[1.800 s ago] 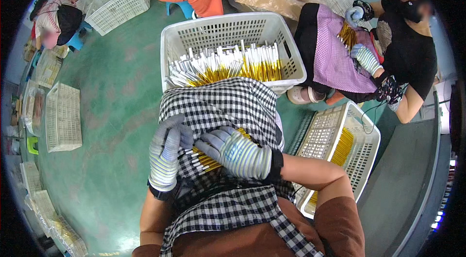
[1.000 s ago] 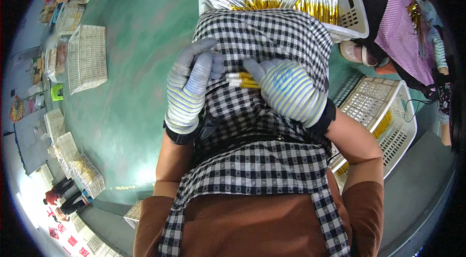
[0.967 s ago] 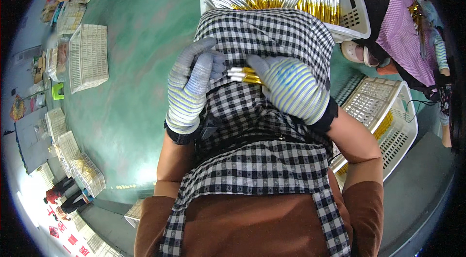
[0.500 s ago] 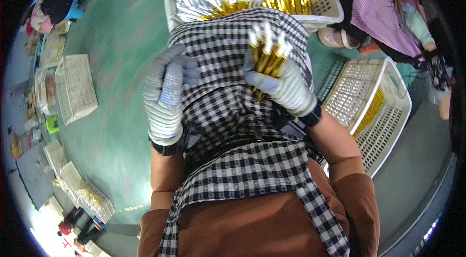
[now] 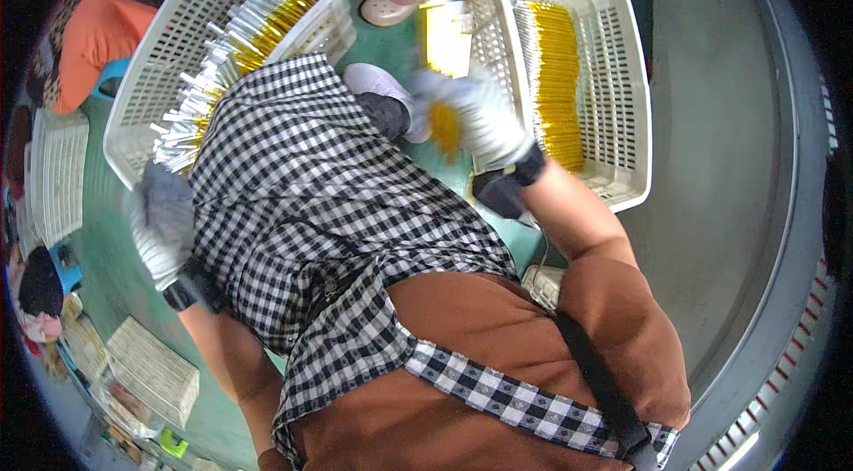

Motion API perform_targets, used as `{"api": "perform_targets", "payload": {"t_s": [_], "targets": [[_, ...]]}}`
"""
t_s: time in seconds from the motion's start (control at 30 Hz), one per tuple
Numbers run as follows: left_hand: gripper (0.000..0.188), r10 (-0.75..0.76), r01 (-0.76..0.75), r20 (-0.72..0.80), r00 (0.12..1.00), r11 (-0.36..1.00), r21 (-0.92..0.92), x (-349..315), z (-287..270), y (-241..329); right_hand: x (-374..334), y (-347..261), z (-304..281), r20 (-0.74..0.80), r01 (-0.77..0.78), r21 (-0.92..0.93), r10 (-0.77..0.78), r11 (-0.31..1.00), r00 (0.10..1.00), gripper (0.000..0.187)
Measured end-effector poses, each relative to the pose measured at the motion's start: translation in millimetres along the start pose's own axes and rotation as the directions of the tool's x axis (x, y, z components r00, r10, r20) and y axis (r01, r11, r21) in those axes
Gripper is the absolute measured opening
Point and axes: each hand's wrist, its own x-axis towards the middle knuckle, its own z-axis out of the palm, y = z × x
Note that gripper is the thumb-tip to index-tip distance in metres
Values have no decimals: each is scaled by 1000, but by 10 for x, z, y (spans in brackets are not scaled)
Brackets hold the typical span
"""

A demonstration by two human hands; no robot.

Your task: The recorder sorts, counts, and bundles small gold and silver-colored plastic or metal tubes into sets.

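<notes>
Right hand (image 5: 475,120), fingers round gold sticks (image 5: 443,127), has swung beside a crate (image 5: 611,80); left hand (image 5: 164,209), fingers unclear.

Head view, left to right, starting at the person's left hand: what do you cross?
Left hand in a grey striped glove → black-and-white checked cloth apron → right hand in a striped glove, with a blurred gold bundle → white slotted plastic crate holding silver-ended gold sticks → long smooth grey surface.
</notes>
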Motion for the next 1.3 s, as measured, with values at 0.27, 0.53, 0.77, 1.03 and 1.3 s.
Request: {"api": "perform_targets", "payload": {"t_s": [0.27, 0.53, 0.77, 1.03, 1.3], "targets": [[43, -29, 89, 406, 913, 987, -130, -11, -171, 106, -94, 293, -2663, -448, -61, -137, -7, 989, 894, 25], [42, -11, 29, 223, 975, 997, -76, 9, -158, 118, -133, 885, -3167, -475, -228, -808, 373, -543, 797, 29], [42, -48, 73, 246, 968, 993, -93, 82, -226, 119, -375, 1172, -3556, -411, -9, -745, 449, -667, 793, 28], [43, 11, -3, 153, 988, 999, -52, 5, -234, 203, -51, 1009, -3391, -384, -118, -752, 285, -649, 878, 27], [43, 55, -55, 96, 994, 998, 1, -15, -226, 191, 147, 1087, -3530, -377, -151, -765, 246, -626, 893, 26]]}}
